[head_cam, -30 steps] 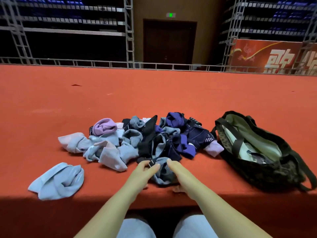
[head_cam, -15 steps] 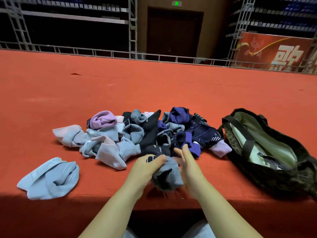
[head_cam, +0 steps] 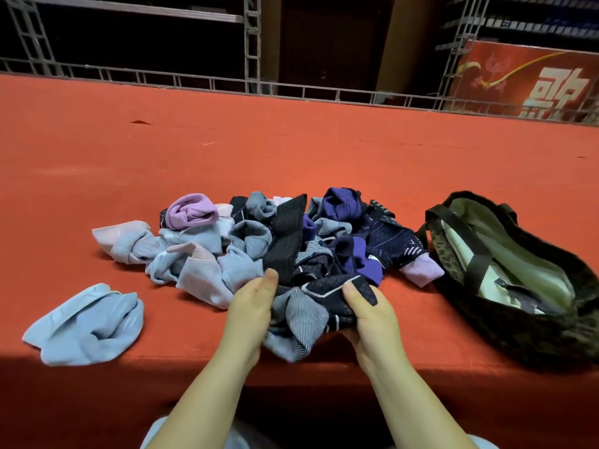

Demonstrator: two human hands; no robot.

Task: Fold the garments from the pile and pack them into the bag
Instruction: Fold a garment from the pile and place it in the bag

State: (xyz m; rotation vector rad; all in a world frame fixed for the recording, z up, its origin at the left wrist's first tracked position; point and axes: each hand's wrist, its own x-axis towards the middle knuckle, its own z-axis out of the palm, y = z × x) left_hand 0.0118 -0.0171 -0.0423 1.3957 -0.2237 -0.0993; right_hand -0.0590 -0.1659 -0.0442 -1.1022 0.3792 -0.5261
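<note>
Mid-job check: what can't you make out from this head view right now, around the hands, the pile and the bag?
- Fingers of the left hand and right hand: head view, tucked under the dark and grey garment; only thumbs show.
- How many pieces they hold: folds hide it.
- Contents of the bag: its strap and near wall cover much; its right end is cut off by the frame edge.
- Lower garments in the pile: buried under others.
</note>
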